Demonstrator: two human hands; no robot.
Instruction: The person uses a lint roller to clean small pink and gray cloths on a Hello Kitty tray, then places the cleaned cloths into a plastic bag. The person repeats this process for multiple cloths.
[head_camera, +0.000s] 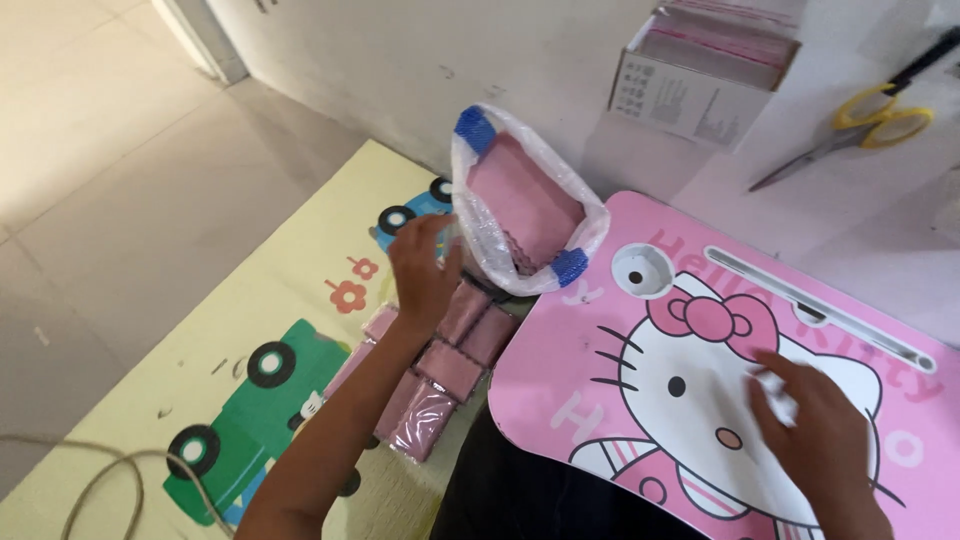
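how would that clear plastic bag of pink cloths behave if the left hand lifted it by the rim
The clear plastic bag with blue-taped corners looks thin and crinkled, so it would likely sag. The stacked pink cloths inside probably keep it light. Its open mouth might spill them if the left hand tips it.

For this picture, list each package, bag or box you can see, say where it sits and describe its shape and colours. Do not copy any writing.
Clear plastic bag: beside the pink lap table's far left corner, open-topped, blue patches, pink cloths inside; left hand at its side.
Small wrapped pink packets: flat rectangles in rows on the play mat, under the left forearm.
Cardboard box: top of the view, white printed side, open, pink-edged sheets inside.
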